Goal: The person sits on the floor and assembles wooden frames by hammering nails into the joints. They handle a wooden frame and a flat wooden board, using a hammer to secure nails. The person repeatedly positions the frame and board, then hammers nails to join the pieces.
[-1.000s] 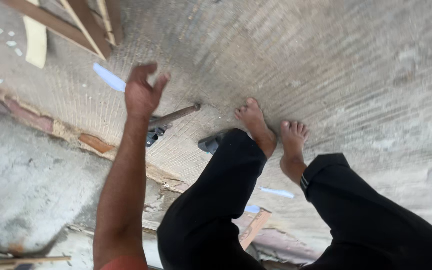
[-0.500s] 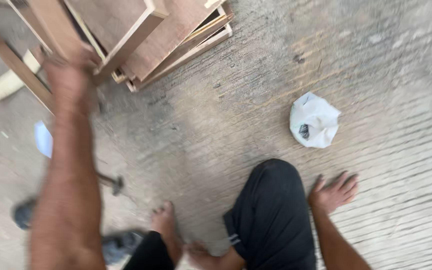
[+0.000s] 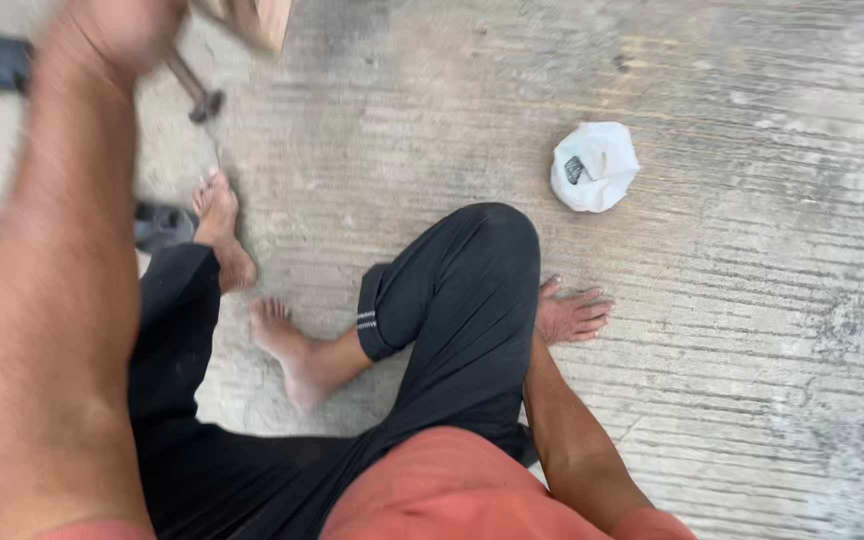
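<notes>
Legs folded on the concrete floor [image 3: 752, 330] from my remote view. Right hand [image 3: 570, 314] is spread open, palm flat on the floor just beside the knee. White plastic bag [image 3: 594, 165] lies straight ahead of it, apart, and nearer this hand than the other. Left hand [image 3: 127, 30] is up at the far left, blurred, closed around a wooden piece [image 3: 252, 18], hammer [image 3: 195, 92] just beyond.

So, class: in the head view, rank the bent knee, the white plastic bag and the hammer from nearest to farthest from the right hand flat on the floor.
From the right hand:
1. Bent knee, just to its left.
2. White plastic bag, on the concrete beyond it.
3. Hammer, far across at upper left.
</notes>
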